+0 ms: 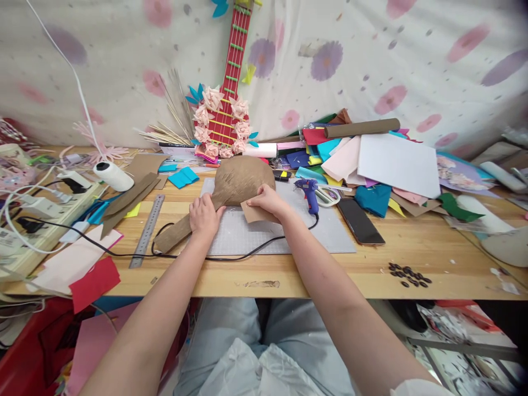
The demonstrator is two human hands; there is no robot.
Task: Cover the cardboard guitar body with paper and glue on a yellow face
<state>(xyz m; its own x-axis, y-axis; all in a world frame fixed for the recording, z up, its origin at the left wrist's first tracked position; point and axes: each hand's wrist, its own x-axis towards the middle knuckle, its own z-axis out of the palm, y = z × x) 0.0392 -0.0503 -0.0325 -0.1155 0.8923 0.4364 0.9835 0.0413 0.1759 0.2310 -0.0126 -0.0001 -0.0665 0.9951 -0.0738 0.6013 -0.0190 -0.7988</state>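
Observation:
A brown paper-covered shape like a small lute [244, 179] lies on the grey cutting mat [330, 236], its round body at the back and its neck pointing toward the front left. My left hand [204, 215] is closed around the neck where it meets the body. In my right hand [267, 201] a small piece of brown paper [253, 214] is pinched at the body's near edge; whether the paper touches the body I cannot tell. A blue glue gun [308, 195] rests on the mat to the right, and its black cord runs past both arms.
A red paper guitar with pink flowers [225, 118] stands at the back. Left are a steel ruler [147, 231], a white thread spool [113, 176] and a power strip [45, 220]. Right are a phone [361, 221], several black oval pieces [409, 274] and piled coloured paper [342, 159].

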